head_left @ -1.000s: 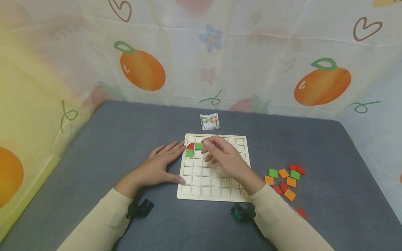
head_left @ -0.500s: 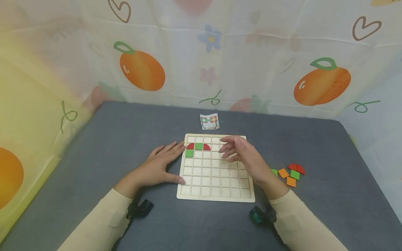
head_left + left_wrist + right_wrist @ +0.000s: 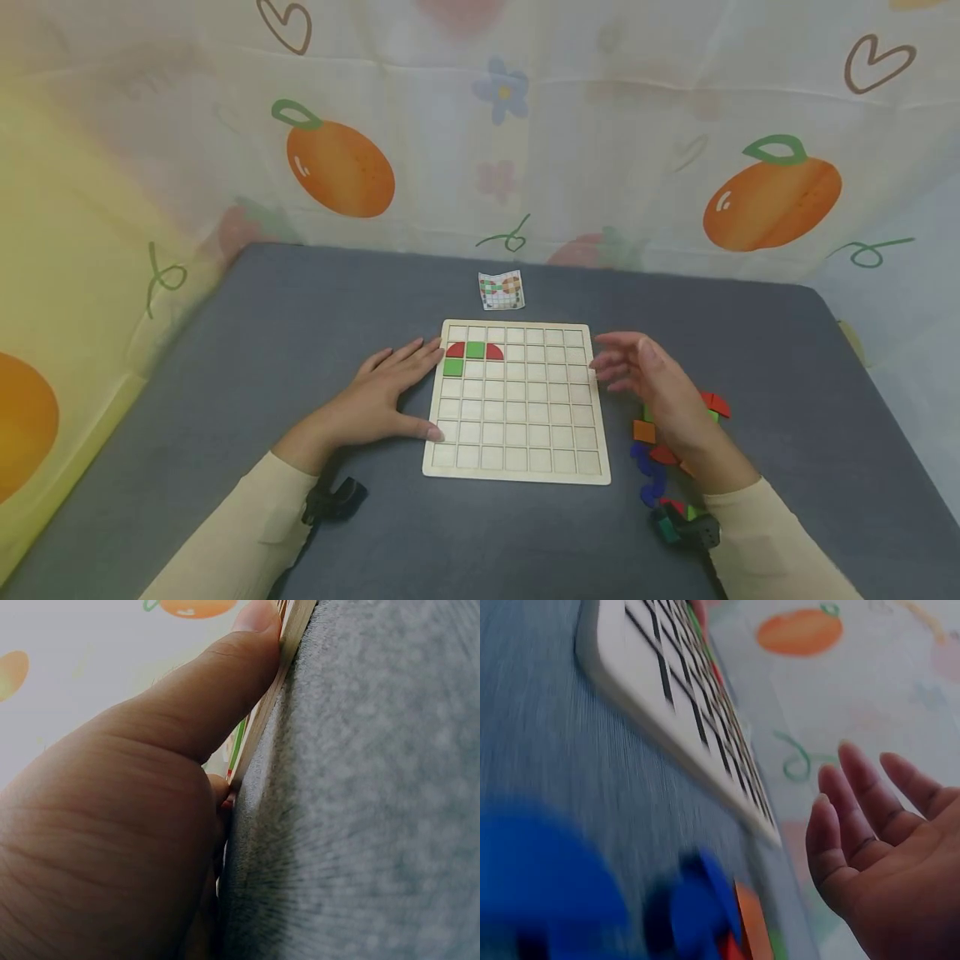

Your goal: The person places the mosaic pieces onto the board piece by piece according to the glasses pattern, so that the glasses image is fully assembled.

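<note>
A pale wooden grid board (image 3: 517, 417) lies flat on the table. At its upper left are a red quarter-round tile (image 3: 456, 350), a green square tile (image 3: 476, 350) and a second red quarter-round tile (image 3: 494, 352); another green square (image 3: 453, 367) lies below the first red one. My left hand (image 3: 375, 400) rests beside the board with fingers spread, its thumb (image 3: 225, 675) and fingertips at the left edge. My right hand (image 3: 660, 392), holding nothing, hovers past the board's right edge with relaxed fingers (image 3: 862, 787). It partly hides the loose tiles below it.
Loose tiles lie right of the board: an orange square (image 3: 643, 431), a red piece (image 3: 663, 454), curved blue pieces (image 3: 651, 475) and several others. A small printed pattern card (image 3: 501, 291) lies beyond the board. A printed curtain (image 3: 570, 125) hangs behind the table.
My right hand has let go of a red quarter-round tile in the board's second row and moved right, off the board, toward the loose tiles. My left hand has stayed put.
</note>
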`<move>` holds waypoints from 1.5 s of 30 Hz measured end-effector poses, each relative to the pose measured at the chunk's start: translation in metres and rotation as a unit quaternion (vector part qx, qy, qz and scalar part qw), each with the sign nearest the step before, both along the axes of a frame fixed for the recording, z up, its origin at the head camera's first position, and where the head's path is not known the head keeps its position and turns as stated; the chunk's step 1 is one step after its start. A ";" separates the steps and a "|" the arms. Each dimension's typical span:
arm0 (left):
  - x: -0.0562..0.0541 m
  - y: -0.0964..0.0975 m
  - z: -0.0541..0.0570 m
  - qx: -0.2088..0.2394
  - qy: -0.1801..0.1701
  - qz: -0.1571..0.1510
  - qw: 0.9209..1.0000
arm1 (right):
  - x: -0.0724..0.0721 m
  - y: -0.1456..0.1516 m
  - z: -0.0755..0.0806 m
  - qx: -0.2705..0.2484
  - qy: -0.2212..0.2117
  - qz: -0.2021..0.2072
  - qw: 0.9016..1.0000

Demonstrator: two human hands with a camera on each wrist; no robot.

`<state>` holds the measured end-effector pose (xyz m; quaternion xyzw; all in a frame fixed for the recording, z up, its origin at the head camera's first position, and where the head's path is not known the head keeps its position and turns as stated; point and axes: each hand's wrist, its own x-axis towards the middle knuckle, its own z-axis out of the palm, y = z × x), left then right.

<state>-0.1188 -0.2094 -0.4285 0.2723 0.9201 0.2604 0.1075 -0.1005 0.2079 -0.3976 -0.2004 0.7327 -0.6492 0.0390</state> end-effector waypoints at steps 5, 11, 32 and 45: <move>0.000 0.001 0.000 0.001 -0.003 0.002 1.000 | 0.002 0.024 -0.002 0.015 0.011 -0.033 0.999; 0.000 0.001 0.001 0.004 -0.008 0.006 1.000 | -0.001 0.052 -0.003 0.074 0.034 -0.081 0.993; 0.001 0.001 0.002 0.002 -0.003 0.005 1.000 | -0.006 0.090 -0.018 0.282 -0.044 -0.018 0.958; 0.000 0.001 0.001 0.001 -0.005 0.006 1.000 | -0.006 0.090 -0.018 0.317 0.018 0.023 0.948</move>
